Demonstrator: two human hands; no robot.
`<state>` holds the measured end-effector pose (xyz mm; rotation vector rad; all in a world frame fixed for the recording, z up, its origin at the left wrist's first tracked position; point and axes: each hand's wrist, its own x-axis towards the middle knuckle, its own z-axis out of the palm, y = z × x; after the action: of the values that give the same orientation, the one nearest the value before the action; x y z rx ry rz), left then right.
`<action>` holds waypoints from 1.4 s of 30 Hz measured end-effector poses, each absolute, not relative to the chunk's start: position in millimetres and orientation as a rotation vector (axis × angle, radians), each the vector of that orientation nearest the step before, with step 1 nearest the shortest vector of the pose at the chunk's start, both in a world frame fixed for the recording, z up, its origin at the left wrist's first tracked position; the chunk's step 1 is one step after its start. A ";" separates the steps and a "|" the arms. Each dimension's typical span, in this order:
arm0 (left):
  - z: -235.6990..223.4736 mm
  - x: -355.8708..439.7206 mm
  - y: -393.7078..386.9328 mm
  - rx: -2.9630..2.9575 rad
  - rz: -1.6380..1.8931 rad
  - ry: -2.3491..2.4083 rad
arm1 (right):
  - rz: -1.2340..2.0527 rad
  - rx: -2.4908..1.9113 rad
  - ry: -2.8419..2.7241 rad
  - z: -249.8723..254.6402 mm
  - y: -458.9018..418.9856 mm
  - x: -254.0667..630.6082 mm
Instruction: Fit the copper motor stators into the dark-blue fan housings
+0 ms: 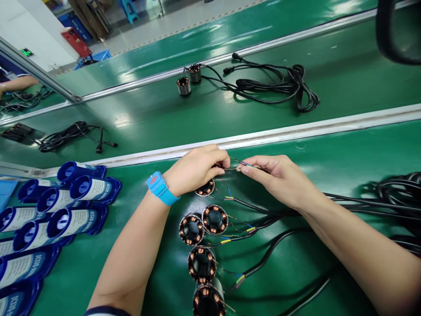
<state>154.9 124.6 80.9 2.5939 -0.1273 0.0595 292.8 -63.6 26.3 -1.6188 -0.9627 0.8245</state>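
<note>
My left hand (199, 169), with a blue wrist strap (162, 188) on it, is closed round a motor stator that is mostly hidden under the fingers. Thin wires run from there to my right hand (279, 177), which pinches the stripped wire ends of a black cable between thumb and forefinger. Just below my left hand another wound stator (205, 188) shows in part. Several more stators, among them a black-centred stator (215, 219) with copper coils, stand in a column towards me. Thin blue and yellow-green wires link them to black cables (263, 205).
Blue labelled housings (77, 221) stand in rows at left. Coiled black cables (401, 193) lie at right. Beyond the white rail (296, 131), two stators (183, 86) with a cable bundle (272, 85) rest on green surface, and another cable coil (66, 137) lies left.
</note>
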 end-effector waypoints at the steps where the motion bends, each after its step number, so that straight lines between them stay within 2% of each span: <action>1: 81.1 154.8 124.6 2.593 0.057 -0.127 | 0.823 -1.623 -0.959 26.9 -63.0 291.9; 10: 83.0 155.4 123.7 2.589 0.031 -0.099 | 0.891 -1.638 -0.970 31.7 -63.1 292.3; 15: 82.8 154.9 123.5 2.574 0.034 -0.097 | 0.809 -1.707 -1.006 30.8 -64.0 297.8; 42: 85.0 151.9 123.3 2.576 0.025 -0.079 | 0.880 -1.581 -1.059 25.0 -61.2 294.7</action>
<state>151.9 123.3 85.0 2.5759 -0.0790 0.0247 294.7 -61.2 25.0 -1.5811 -1.0589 0.8797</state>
